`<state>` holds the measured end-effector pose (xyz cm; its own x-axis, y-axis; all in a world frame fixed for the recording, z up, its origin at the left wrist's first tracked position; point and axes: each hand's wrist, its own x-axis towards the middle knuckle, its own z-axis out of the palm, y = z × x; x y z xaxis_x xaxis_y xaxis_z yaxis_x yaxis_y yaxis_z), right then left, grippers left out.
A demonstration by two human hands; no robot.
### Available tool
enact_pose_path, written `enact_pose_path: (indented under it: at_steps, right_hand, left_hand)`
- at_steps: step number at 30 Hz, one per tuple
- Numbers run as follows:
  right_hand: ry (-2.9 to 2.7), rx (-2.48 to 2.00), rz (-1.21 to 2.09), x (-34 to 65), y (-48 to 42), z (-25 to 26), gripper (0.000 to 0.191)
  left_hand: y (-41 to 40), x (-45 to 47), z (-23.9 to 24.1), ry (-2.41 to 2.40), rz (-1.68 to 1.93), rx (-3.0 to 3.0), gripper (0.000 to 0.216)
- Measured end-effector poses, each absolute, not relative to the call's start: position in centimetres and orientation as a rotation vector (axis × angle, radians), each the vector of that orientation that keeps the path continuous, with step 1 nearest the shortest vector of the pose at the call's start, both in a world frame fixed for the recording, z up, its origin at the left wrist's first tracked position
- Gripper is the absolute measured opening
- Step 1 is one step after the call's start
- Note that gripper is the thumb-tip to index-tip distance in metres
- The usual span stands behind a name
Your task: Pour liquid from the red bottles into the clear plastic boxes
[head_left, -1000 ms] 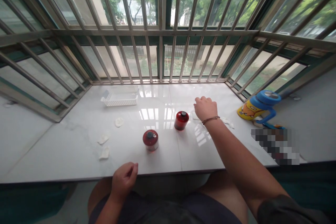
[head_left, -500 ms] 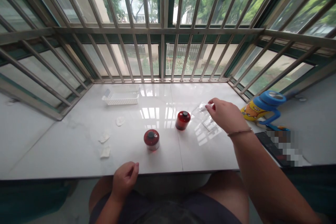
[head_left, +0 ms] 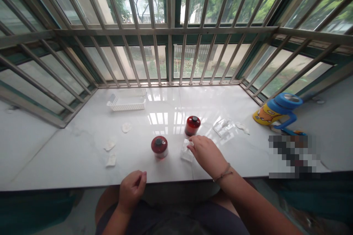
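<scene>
My right hand (head_left: pixel 205 154) pinches a small clear plastic packet (head_left: pixel 186 151) low over the white sill (head_left: pixel 82 161), just right of the nearer red jar (head_left: pixel 159 147) with a black knob. A second red jar (head_left: pixel 192 125) stands a little farther back. Another clear packet (head_left: pixel 223 126) lies on the sill to the right. My left hand (head_left: pixel 131 190) rests at the sill's front edge with its fingers curled, and nothing shows in it.
A white slotted basket (head_left: pixel 127 102) sits at the back left. Three white pads (head_left: pixel 110 146) lie on the left. A yellow cup with a blue lid (head_left: pixel 275 112) stands at the right, and a white scrap (head_left: pixel 242 127) lies near it. Window bars close the back.
My right hand lifted a clear packet from the right side of the sill and carried it toward me, down beside the nearer red jar. The left hand stayed put.
</scene>
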<state>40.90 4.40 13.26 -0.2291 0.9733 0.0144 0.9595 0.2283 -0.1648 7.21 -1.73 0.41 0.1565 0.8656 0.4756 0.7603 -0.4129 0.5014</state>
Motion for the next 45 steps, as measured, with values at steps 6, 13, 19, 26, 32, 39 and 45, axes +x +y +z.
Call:
enact_pose_path:
  at_steps: [6,13,19,26,32,39,45]
  right_hand:
    - [-2.414,-1.808,0.119,40.9,5.2,14.4,0.018]
    - [-2.154,-1.891,-0.031,43.7,11.2,16.0,0.029]
    - [-2.179,-1.946,0.087,44.9,14.3,15.6,0.024]
    - [-2.13,-2.022,0.032,46.2,17.6,16.1,0.028]
    - [-2.121,-2.037,-0.015,45.9,20.6,15.6,0.034]
    - [-2.197,-2.01,-0.013,45.6,20.7,16.1,0.035]
    - [-2.016,-2.415,-0.077,52.0,17.8,17.3,0.048]
  left_hand:
    - [-1.8,7.2,0.3,1.593,1.098,2.287,0.042]
    - [-1.7,7.4,0.4,1.601,1.124,2.286,0.041]
    - [-1.9,7.5,0.4,1.626,1.096,2.272,0.042]
    - [-1.8,7.5,0.3,1.619,1.114,2.285,0.041]
    - [-1.8,7.6,0.4,1.629,1.117,2.314,0.042]
    - [-1.7,7.6,0.4,1.635,1.125,2.313,0.043]
    - [-1.7,7.4,0.0,1.612,1.128,2.327,0.042]
